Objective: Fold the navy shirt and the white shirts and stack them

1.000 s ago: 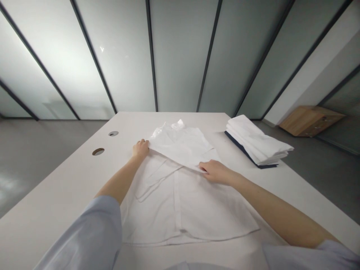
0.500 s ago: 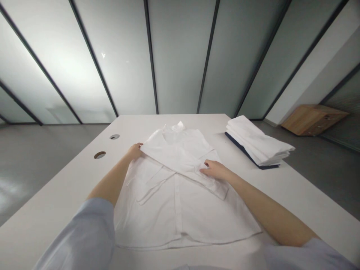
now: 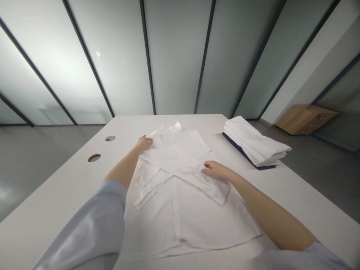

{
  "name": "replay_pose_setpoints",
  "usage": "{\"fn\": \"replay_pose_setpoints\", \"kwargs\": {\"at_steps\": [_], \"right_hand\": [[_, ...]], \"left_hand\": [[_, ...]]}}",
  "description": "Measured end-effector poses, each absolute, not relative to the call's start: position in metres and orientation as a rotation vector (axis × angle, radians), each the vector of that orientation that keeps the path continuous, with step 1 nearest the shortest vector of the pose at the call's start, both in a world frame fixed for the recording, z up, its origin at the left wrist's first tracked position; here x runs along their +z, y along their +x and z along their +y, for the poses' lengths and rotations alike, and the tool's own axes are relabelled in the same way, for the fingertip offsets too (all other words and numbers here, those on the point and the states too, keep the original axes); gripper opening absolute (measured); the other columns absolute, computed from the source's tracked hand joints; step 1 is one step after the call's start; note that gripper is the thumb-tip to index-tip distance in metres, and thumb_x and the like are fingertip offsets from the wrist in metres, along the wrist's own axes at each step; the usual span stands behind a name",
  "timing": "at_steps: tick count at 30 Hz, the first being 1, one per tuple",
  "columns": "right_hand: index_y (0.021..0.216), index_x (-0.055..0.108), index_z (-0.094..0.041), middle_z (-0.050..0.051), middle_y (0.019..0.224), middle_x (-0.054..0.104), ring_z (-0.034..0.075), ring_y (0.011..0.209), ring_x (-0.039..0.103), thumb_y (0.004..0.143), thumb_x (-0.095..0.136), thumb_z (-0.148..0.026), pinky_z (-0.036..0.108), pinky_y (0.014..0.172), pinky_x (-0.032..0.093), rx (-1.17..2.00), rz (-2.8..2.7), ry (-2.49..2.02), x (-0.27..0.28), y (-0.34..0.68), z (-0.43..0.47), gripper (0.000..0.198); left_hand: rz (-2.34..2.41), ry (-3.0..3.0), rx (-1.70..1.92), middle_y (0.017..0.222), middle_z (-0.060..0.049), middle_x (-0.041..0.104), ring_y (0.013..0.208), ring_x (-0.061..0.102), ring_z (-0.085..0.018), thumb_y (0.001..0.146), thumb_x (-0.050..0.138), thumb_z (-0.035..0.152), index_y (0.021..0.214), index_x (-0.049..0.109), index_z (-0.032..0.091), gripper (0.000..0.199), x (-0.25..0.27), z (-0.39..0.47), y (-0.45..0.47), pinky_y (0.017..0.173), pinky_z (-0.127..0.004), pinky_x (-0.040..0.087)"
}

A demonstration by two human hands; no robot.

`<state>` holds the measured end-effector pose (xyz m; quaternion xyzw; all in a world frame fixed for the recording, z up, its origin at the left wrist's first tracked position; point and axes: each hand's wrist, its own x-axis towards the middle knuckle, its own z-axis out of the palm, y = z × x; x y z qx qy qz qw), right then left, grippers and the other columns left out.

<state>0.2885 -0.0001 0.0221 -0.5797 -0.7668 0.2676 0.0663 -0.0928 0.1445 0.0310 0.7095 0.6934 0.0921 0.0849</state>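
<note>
A white long-sleeved shirt (image 3: 157,232) lies front up, with its collar at the far end and its hem toward me. Both sleeves are crossed over its chest, their cuffs pointing down to either side. My left hand (image 3: 144,143) rests on the shirt's left shoulder edge, fingers stretched out. On the right side, my right hand (image 3: 216,170) touches the crossed sleeve, with thumb and forefinger apart; its other fingers are mostly hidden.
A stack of folded white cloth (image 3: 253,140) sits on a dark navy flat piece (image 3: 239,149) at the right of the white table (image 3: 70,191). Two round holes, one capped, are at left. A wooden cabinet (image 3: 303,118) stands beyond; frosted glass panels rise behind.
My left hand has let go of the sleeve fold at the shirt's left side and moved up to the shoulder. The right hand stays nearly in place. The view has shifted slightly.
</note>
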Motion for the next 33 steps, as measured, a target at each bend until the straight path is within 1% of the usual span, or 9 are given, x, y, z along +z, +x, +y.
{"fn": "replay_pose_setpoints", "kwargs": {"at_steps": [4, 7, 11, 16, 20, 25, 29, 31, 33], "right_hand": [[0.082, 0.056, -0.019, 0.004, 0.084, 0.064, 0.018, 0.075, 0.057, 0.074, 0.054, -0.024, 0.026, 0.064, 0.039, 0.809, -2.225, -1.787, 0.023, 0.294, -0.003, 0.009], [0.085, 0.055, -0.020, 0.002, 0.080, 0.064, 0.017, 0.073, 0.057, 0.075, 0.054, -0.024, 0.025, 0.063, 0.040, 0.879, -2.198, -1.818, 0.024, 0.302, -0.007, 0.012], [0.092, 0.055, -0.020, 0.002, 0.079, 0.064, 0.017, 0.072, 0.059, 0.076, 0.054, -0.026, 0.025, 0.062, 0.043, 1.147, -2.061, -1.732, 0.025, 0.307, -0.013, 0.017], [0.111, 0.054, -0.021, 0.004, 0.096, 0.068, 0.019, 0.081, 0.065, 0.078, 0.054, -0.027, 0.028, 0.069, 0.048, 1.457, -1.798, -1.586, 0.023, 0.302, -0.015, 0.034], [0.122, 0.052, -0.020, 0.002, 0.086, 0.067, 0.016, 0.071, 0.062, 0.080, 0.055, -0.028, 0.026, 0.063, 0.046, 1.335, -1.932, -1.721, 0.015, 0.304, -0.011, 0.044], [0.127, 0.050, -0.020, 0.002, 0.086, 0.066, 0.016, 0.072, 0.061, 0.081, 0.056, -0.028, 0.026, 0.064, 0.046, 1.308, -1.958, -1.681, 0.011, 0.306, -0.013, 0.047], [0.136, 0.043, -0.023, 0.003, 0.093, 0.067, 0.017, 0.079, 0.063, 0.084, 0.052, -0.027, 0.027, 0.067, 0.047, 1.372, -1.885, -1.563, 0.016, 0.306, -0.017, 0.053], [0.136, 0.043, -0.021, 0.002, 0.088, 0.066, 0.017, 0.076, 0.063, 0.085, 0.051, -0.029, 0.027, 0.066, 0.048, 1.265, -1.961, -1.603, 0.015, 0.308, -0.016, 0.052], [0.132, 0.049, -0.019, 0.005, 0.092, 0.067, 0.019, 0.082, 0.063, 0.085, 0.050, -0.033, 0.031, 0.072, 0.049, 1.073, -2.059, -1.626, 0.012, 0.312, -0.014, 0.049]], "left_hand": [[2.104, 2.081, 0.184, 0.116, -0.007, 0.068, 0.114, 0.058, -0.028, 0.084, 0.045, 0.031, 0.109, 0.070, 0.025, 0.036, 0.028, 0.157, -0.086, 0.092, -0.037, 0.046], [2.150, 2.102, 0.177, 0.130, -0.009, 0.059, 0.124, 0.050, -0.031, 0.083, 0.046, 0.031, 0.117, 0.065, 0.024, 0.041, 0.026, 0.162, -0.090, 0.099, -0.043, 0.042], [2.248, 2.082, 0.202, 0.139, -0.014, 0.050, 0.128, 0.045, -0.031, 0.082, 0.045, 0.031, 0.130, 0.054, 0.018, 0.051, 0.026, 0.164, -0.103, 0.102, -0.044, 0.039], [2.333, 1.922, 0.147, 0.139, -0.020, 0.048, 0.129, 0.042, -0.036, 0.082, 0.045, 0.033, 0.133, 0.048, 0.012, 0.056, 0.019, 0.164, -0.113, 0.101, -0.049, 0.038], [2.419, 1.839, 0.165, 0.148, -0.021, 0.035, 0.130, 0.040, -0.037, 0.085, 0.043, 0.040, 0.143, 0.034, 0.013, 0.064, 0.012, 0.157, -0.109, 0.099, -0.049, 0.040], [2.169, 2.367, 0.258, 0.154, -0.009, 0.029, 0.138, 0.030, -0.027, 0.092, 0.035, 0.039, 0.146, 0.031, 0.025, 0.056, 0.007, 0.147, -0.097, 0.109, -0.043, 0.030], [2.177, 2.230, 0.118, 0.155, -0.013, 0.026, 0.139, 0.028, -0.029, 0.093, 0.032, 0.045, 0.147, 0.030, 0.020, 0.059, 0.005, 0.152, -0.093, 0.108, -0.045, 0.029], [2.208, 2.126, 0.056, 0.155, -0.016, 0.024, 0.140, 0.027, -0.031, 0.093, 0.028, 0.048, 0.147, 0.030, 0.018, 0.061, 0.004, 0.155, -0.093, 0.108, -0.047, 0.029], [2.230, 2.074, 0.015, 0.155, -0.017, 0.023, 0.140, 0.026, -0.032, 0.093, 0.027, 0.049, 0.146, 0.032, 0.018, 0.062, 0.003, 0.156, -0.094, 0.108, -0.049, 0.029]]}}
